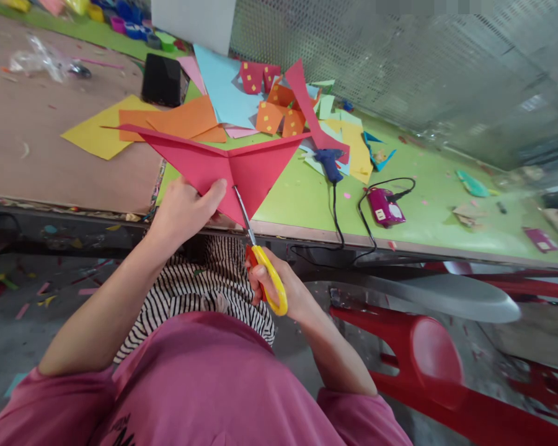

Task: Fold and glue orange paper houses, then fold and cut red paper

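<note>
My left hand (186, 207) pinches the lower edge of a folded red paper sheet (214, 164), held up over the table's front edge, its two pointed wings spread left and right. My right hand (279, 285) grips yellow-handled scissors (260, 248). Their blades point up into the bottom tip of the red paper, just right of my left thumb.
Sheets of yellow, orange, blue and pink paper (186, 118) and orange pieces with yellow squares lie on the table. A blue glue gun (329, 164) and a pink device (385, 207) with black cords rest on the green mat (428, 217). Red plastic stools (437, 359) stand at right.
</note>
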The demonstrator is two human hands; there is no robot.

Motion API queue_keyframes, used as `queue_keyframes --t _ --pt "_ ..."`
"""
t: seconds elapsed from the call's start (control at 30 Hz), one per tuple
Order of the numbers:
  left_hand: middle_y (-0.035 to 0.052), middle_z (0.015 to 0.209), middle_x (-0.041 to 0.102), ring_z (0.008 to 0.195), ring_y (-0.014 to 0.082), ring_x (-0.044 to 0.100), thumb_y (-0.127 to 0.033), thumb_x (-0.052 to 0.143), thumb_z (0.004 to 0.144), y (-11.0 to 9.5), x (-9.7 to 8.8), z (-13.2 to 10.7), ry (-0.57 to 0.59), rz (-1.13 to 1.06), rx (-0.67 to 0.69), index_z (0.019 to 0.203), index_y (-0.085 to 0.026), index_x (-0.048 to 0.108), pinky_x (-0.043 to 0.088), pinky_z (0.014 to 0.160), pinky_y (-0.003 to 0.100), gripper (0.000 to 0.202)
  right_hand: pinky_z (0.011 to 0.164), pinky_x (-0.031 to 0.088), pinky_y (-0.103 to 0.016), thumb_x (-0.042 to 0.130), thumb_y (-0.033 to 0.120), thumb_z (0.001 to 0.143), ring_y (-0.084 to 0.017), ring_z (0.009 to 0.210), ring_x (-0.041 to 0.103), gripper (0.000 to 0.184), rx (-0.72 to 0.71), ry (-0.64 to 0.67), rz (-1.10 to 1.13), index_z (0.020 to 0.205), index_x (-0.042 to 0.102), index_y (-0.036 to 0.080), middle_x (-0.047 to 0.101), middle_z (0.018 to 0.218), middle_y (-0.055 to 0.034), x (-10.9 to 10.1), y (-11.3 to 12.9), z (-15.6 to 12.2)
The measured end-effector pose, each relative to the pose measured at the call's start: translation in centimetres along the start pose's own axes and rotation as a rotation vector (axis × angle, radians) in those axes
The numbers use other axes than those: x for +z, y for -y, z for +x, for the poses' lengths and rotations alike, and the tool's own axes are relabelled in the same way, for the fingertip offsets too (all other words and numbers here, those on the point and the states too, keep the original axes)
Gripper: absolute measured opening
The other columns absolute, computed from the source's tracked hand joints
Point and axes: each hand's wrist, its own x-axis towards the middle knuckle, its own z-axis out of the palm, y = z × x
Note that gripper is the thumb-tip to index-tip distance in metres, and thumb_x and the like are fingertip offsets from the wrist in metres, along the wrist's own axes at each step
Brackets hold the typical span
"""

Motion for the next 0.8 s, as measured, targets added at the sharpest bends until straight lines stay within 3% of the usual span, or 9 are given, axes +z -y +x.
queue_keyframes --t 0.1,0.33,0.6,0.8 --pt "0.0011 0.057 0.060 0.059 0.0171 0.060 -0.041 0.052 0.085 0.07 0.00 -0.02 0.028 -0.002 -0.011 0.065 -0.025 0.049 0.046 0.061 0.029 0.026 0.044 0.049 -0.019 0.058 0.080 0.089 -0.006 0.047 0.053 0.058 0.034 -0.014 0.000 0.097 0.053 0.023 0.053 0.067 0.0084 -0.01 -0.20 0.00" --pt "0.0030 0.061 0.062 0.065 0.0203 0.062 -0.043 0.054 0.081 -0.28 0.04 -0.48 0.022 0.035 0.042 0.064 -0.025 0.048 0.049 0.070 0.033 0.026 0.050 0.057 -0.022 0.054 0.089 0.083 -0.006 0.050 0.055 0.069 -0.041 -0.011 -0.030 0.099 0.053 0.022 0.055 0.072 0.0075 -0.18 -0.32 0.48" --pt "0.0030 0.060 0.064 0.060 0.0206 0.063 -0.046 0.053 0.083 0.10 0.26 -0.58 0.053 -0.026 -0.022 0.069 -0.025 0.053 0.052 0.062 0.031 0.025 0.042 0.050 -0.019 0.058 0.081 0.089 -0.006 0.044 0.052 0.059 0.004 -0.015 0.003 0.097 0.051 0.023 0.055 0.066 0.0089 -0.05 -0.27 0.52" --pt "0.0043 0.060 0.066 0.061 0.0194 0.065 -0.045 0.051 0.085 -0.03 0.57 -0.98 0.131 -0.024 -0.033 0.067 -0.024 0.052 0.054 0.064 0.029 0.028 0.047 0.053 -0.021 0.052 0.087 0.087 -0.006 0.048 0.055 0.065 -0.055 -0.021 -0.027 0.098 0.052 0.023 0.058 0.071 0.0069 -0.07 -0.44 0.71"
